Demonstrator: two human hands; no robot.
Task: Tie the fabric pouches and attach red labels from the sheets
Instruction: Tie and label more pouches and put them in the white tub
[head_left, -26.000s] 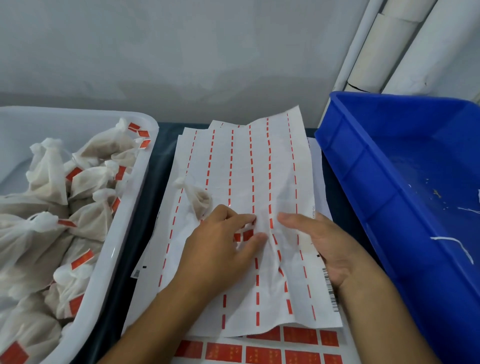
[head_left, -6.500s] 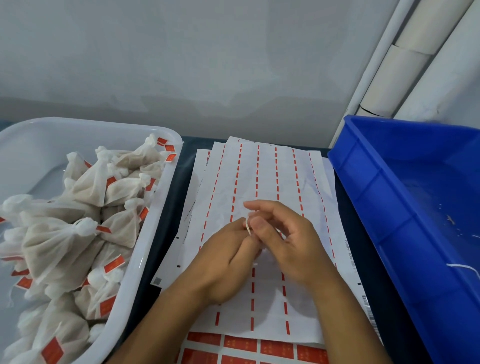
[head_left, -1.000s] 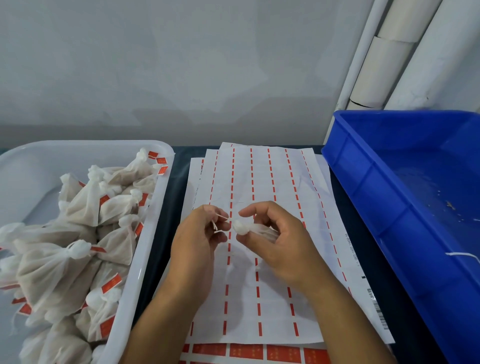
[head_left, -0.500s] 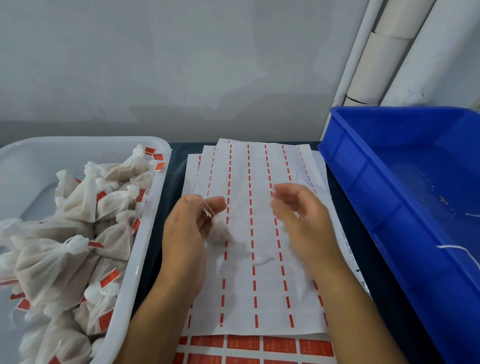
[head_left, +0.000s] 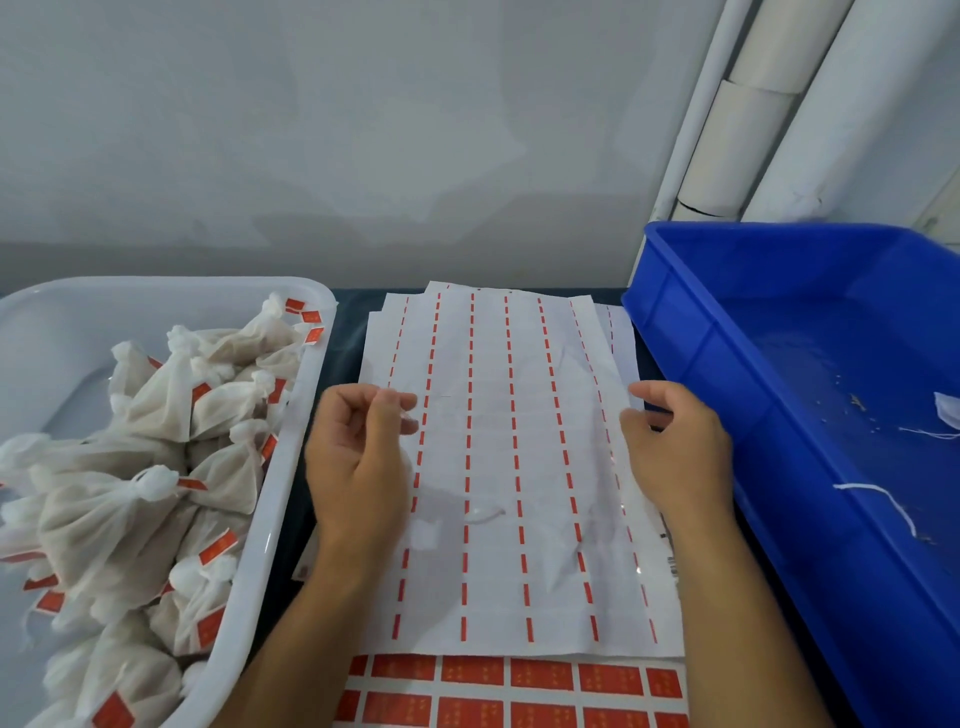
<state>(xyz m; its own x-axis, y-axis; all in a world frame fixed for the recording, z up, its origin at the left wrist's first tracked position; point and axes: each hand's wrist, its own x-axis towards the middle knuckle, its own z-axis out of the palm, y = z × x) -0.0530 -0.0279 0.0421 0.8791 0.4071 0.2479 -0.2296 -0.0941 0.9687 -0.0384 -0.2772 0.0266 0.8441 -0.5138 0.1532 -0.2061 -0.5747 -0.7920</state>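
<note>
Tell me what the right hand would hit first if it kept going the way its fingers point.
The right hand points left over the used label sheet; the left hand looks first in line, though height is unclear.

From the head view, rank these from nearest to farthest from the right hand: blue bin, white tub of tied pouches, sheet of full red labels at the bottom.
From the right hand:
1. Blue bin, just to its right.
2. Sheet of full red labels, below, toward the person.
3. White tub of pouches, far left, beyond the left hand.
</note>
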